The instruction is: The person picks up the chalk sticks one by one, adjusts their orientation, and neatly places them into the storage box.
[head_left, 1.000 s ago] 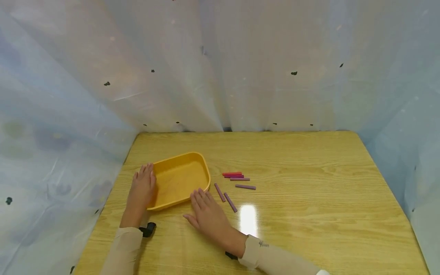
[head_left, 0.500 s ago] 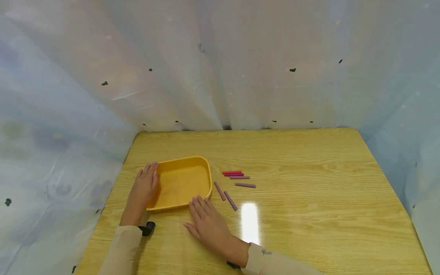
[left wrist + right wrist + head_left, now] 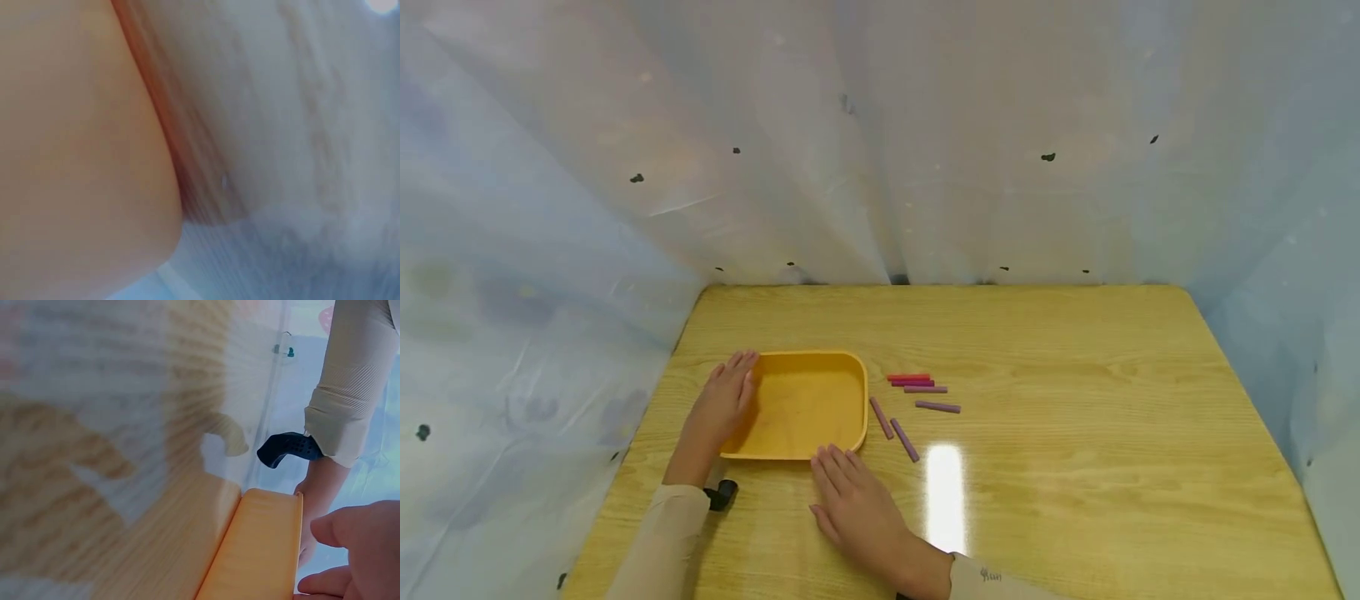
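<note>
A shallow yellow plastic tray [image 3: 808, 404] lies on the left part of the table, its long sides level across the head view. My left hand [image 3: 722, 404] rests along its left end, fingers stretched over the rim. Against the near rim, by the right corner, my right hand [image 3: 857, 504] touches with straight fingers. The right wrist view shows the tray's outer wall [image 3: 256, 544] beside my right thumb and fingers [image 3: 369, 550]. A large blurred shape fills the left of the left wrist view; I cannot tell what it is.
Right of the tray lie several thin sticks: a red stick [image 3: 908, 377], a magenta stick [image 3: 913, 383] and purple sticks [image 3: 937, 407], two of them slanted near the tray's corner. Pale plastic sheeting [image 3: 955, 167] hangs behind and beside the wooden table [image 3: 1075, 417].
The tray has turned clockwise, its right end coming nearer, and now sits straight. My left hand has shifted slightly away and right; my right hand has drawn nearer. The sticks lie as before.
</note>
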Motion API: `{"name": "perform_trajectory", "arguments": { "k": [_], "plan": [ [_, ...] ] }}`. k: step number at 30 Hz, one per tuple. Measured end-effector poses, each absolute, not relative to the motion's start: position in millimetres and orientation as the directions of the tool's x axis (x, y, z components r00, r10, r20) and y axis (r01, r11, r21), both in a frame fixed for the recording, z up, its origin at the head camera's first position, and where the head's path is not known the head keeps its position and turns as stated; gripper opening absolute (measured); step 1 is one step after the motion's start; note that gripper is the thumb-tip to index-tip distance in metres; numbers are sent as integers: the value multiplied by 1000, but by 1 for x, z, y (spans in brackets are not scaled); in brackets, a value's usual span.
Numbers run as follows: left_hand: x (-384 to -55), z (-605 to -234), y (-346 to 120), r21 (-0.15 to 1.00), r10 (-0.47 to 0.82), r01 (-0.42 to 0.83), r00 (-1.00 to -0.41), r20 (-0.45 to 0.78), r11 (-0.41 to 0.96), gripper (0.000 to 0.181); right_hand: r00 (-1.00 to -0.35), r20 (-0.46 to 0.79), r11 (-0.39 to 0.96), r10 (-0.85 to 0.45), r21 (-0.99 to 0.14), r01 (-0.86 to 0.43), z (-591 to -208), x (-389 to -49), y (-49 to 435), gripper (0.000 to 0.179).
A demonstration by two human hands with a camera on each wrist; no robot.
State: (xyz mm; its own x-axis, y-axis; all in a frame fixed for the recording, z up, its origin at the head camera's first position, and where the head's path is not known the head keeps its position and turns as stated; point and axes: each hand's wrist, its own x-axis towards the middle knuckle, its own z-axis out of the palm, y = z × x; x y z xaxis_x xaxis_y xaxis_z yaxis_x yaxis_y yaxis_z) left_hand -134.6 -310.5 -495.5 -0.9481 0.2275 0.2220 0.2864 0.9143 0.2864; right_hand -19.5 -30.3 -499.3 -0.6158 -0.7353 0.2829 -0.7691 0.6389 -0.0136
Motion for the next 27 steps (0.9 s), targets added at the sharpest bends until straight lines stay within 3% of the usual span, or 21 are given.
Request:
{"name": "perform_trajectory", "arguments": {
  "k": [16,27],
  "plan": [
    [-135,-495,-311,272,233,280,-953,195,921,44,-632,288,642,-720,-72,-764,-499,-15,-32,58],
    [-134,-494,-308,262,260,311,-942,210,914,44,-580,375,514,-723,-267,-815,-500,-23,-19,55]
  ]
}}
